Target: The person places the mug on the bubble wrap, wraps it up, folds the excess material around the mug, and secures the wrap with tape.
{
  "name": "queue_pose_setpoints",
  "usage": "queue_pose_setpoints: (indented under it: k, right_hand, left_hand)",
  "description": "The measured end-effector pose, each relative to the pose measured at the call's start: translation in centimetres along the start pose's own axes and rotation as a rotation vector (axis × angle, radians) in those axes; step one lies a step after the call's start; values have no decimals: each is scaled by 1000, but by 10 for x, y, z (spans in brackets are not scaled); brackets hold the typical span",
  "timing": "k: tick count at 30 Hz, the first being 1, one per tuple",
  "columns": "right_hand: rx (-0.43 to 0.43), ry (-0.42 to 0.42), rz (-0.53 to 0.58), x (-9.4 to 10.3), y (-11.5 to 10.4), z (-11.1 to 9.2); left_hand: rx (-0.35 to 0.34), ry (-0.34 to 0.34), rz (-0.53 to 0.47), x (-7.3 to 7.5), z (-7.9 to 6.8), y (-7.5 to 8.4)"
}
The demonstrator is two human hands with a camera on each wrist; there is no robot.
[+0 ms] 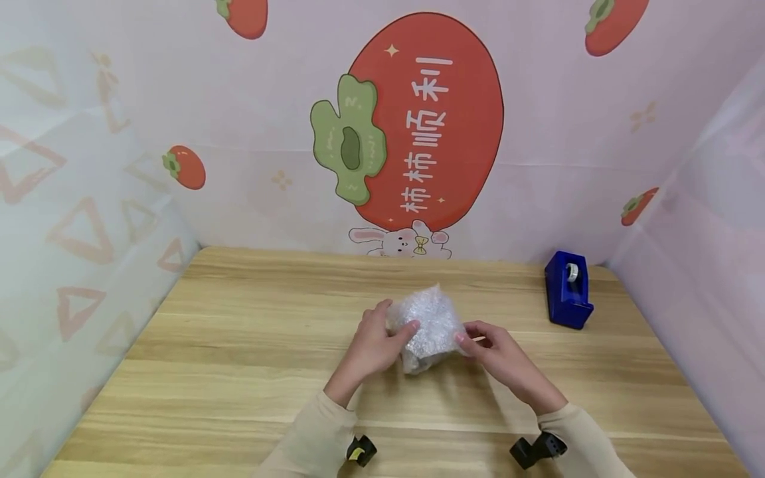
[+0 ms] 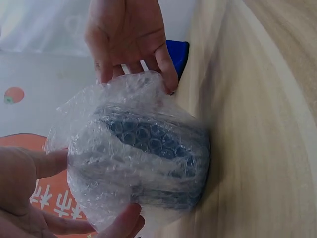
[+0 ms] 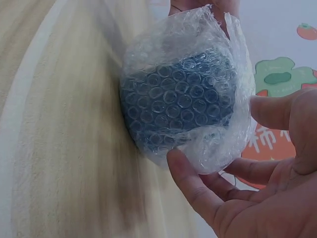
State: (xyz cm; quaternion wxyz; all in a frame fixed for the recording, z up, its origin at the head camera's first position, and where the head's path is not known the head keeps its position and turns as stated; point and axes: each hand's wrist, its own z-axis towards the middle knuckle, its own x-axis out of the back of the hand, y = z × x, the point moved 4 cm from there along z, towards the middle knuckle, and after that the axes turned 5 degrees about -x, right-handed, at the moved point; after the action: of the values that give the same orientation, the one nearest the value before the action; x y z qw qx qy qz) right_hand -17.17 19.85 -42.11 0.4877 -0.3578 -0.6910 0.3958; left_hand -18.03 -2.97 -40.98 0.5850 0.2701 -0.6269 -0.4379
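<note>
A bubble-wrapped package sits on the wooden table between both hands. Clear layers of wrap bunch loosely over its top, and something dark blue-grey shows through the bubbles in the right wrist view; its kind is hidden by the wrap. My left hand holds the left side, thumb over the near top and fingers spread along the far left. At the right corner, my right hand grips the package's edge between thumb and curled fingers.
A blue tape dispenser with a small roll of tape stands at the table's back right. Printed cloth walls rise behind and beside the wooden table. Black wrist cameras sit by both sleeves.
</note>
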Motion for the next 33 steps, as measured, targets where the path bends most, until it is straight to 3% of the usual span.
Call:
queue_pose_setpoints:
  k: [14,19,26,33]
  right_hand:
    - [8,-48,115,-3,0,44]
    - [-15,-40,112,-1,1,48]
    - [-49,-13,94,-3,0,45]
    - [-28,5,24,3,1,39]
  left_hand:
    - [38,110,-116,10,27,-14]
    - [47,96,-156,10,36,-19]
    - [97,52,-132,13,41,-21]
    - [131,16,-118,22,37,-24]
